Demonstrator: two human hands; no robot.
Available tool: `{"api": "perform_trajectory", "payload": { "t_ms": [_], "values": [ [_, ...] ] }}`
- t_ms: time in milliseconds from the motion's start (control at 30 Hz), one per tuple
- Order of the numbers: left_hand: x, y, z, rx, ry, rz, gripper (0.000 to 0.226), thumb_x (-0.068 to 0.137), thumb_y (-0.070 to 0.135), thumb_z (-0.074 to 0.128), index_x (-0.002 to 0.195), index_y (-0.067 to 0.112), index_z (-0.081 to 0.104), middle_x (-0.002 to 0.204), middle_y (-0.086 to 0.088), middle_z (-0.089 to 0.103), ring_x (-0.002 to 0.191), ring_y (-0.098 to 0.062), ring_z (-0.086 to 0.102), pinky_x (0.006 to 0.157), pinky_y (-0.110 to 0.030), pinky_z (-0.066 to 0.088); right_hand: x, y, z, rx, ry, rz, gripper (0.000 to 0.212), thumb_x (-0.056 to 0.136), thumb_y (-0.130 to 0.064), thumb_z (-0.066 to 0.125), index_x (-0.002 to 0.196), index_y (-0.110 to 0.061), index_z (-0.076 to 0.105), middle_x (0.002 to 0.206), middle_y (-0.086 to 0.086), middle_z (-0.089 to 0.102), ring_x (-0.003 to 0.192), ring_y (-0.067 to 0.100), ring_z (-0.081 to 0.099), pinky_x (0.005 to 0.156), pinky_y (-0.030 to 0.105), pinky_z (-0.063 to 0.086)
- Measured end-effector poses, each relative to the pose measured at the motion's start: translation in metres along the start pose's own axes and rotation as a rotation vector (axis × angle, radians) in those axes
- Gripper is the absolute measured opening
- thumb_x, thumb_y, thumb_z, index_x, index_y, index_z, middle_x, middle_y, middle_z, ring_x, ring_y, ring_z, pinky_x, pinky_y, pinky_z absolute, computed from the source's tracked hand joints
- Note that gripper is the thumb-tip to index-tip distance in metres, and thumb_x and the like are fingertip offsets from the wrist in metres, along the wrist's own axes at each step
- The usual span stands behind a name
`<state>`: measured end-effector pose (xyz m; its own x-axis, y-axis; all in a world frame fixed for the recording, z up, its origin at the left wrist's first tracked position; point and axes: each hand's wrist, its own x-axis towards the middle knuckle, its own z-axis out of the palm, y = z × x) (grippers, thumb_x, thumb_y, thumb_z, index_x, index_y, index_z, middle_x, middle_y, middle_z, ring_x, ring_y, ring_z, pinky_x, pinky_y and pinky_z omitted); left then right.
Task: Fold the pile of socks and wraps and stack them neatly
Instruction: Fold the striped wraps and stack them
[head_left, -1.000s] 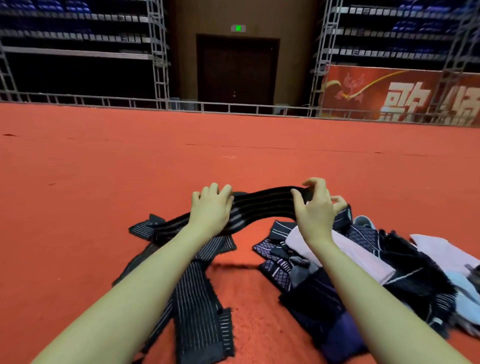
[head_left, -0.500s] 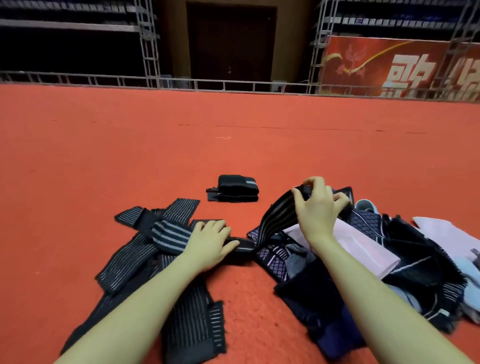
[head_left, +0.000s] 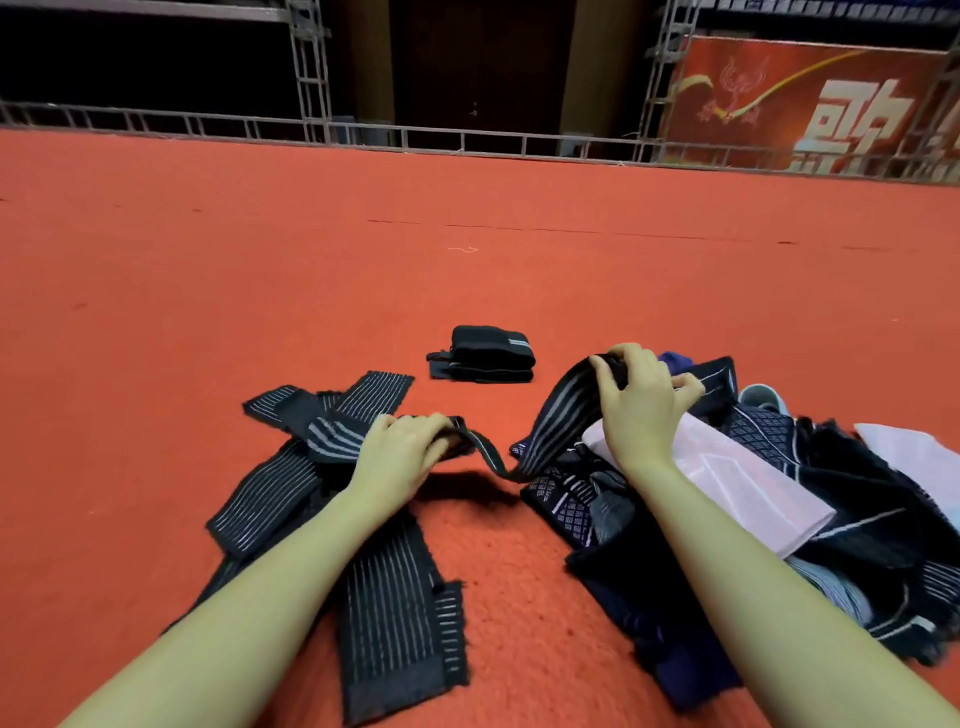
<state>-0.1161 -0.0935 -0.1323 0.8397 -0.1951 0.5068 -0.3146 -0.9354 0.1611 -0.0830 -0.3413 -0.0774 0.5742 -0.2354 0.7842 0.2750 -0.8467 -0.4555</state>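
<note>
A black wrap with grey stripes (head_left: 545, 431) sags between my two hands just above the red carpet. My left hand (head_left: 402, 454) grips its left end low, over a spread of other striped wraps (head_left: 384, 613). My right hand (head_left: 641, 405) holds the other end raised above a pile of dark patterned socks and pale pink pieces (head_left: 748, 493) on the right. Beyond my hands lies a small folded black stack (head_left: 485, 355).
Red carpet (head_left: 260, 286) stretches far ahead and to the left. A low metal rail (head_left: 467, 137) closes the far edge, with scaffold posts and a red banner (head_left: 810, 104) behind it.
The wrap was stretched taut and high between both hands; the left hand has lowered its end to the floor, the strip now sags, and the folded stack behind it has come into sight.
</note>
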Motion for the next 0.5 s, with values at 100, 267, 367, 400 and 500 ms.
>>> {"api": "perform_trajectory", "payload": {
  "t_ms": [100, 267, 367, 400, 500],
  "values": [
    [0.013, -0.003, -0.022, 0.152, 0.049, 0.056, 0.043, 0.089, 0.045, 0.035, 0.077, 0.013, 0.061, 0.049, -0.005, 0.057, 0.047, -0.028, 0.056, 0.062, -0.034, 0.046, 0.008, -0.005, -0.009, -0.025, 0.044, -0.04, 0.009, 0.089, -0.026, 0.061, 0.088, -0.018, 0.066, 0.082, -0.002, 0.065, 0.078, 0.022, 0.057, 0.072, 0.029, 0.011],
    [0.034, -0.009, -0.045, 0.222, -0.077, 0.162, 0.045, 0.089, 0.053, 0.045, 0.081, 0.014, 0.065, 0.063, -0.008, 0.064, 0.064, -0.028, 0.061, 0.074, -0.035, 0.043, 0.022, -0.008, -0.021, -0.125, 0.152, -0.139, 0.007, 0.083, -0.022, 0.062, 0.084, -0.018, 0.068, 0.074, -0.001, 0.062, 0.07, 0.024, 0.056, 0.072, 0.035, 0.017],
    [0.036, -0.004, -0.037, 0.453, 0.067, 0.113, 0.05, 0.068, 0.055, 0.072, 0.094, 0.012, 0.069, 0.079, -0.01, 0.064, 0.072, -0.03, 0.06, 0.068, -0.036, 0.046, 0.025, -0.003, -0.022, -0.16, 0.161, -0.153, 0.007, 0.081, -0.02, 0.063, 0.085, -0.019, 0.069, 0.074, 0.0, 0.063, 0.069, 0.024, 0.056, 0.072, 0.035, 0.018],
    [0.034, -0.002, -0.031, 0.466, 0.126, 0.073, 0.063, 0.058, 0.054, 0.08, 0.102, 0.011, 0.068, 0.09, -0.013, 0.064, 0.079, -0.032, 0.059, 0.07, -0.039, 0.047, 0.024, 0.0, -0.022, -0.168, 0.157, -0.154, 0.008, 0.081, -0.018, 0.063, 0.086, -0.019, 0.069, 0.075, 0.0, 0.063, 0.068, 0.025, 0.056, 0.072, 0.035, 0.018],
    [0.022, 0.002, -0.013, 0.43, 0.239, 0.046, 0.075, 0.053, 0.048, 0.086, 0.113, 0.012, 0.061, 0.11, -0.017, 0.058, 0.097, -0.034, 0.049, 0.078, -0.044, 0.044, 0.022, 0.008, -0.02, -0.186, 0.139, -0.132, 0.012, 0.078, -0.014, 0.062, 0.087, -0.018, 0.069, 0.074, 0.001, 0.062, 0.068, 0.026, 0.056, 0.072, 0.035, 0.018]
  ]
}}
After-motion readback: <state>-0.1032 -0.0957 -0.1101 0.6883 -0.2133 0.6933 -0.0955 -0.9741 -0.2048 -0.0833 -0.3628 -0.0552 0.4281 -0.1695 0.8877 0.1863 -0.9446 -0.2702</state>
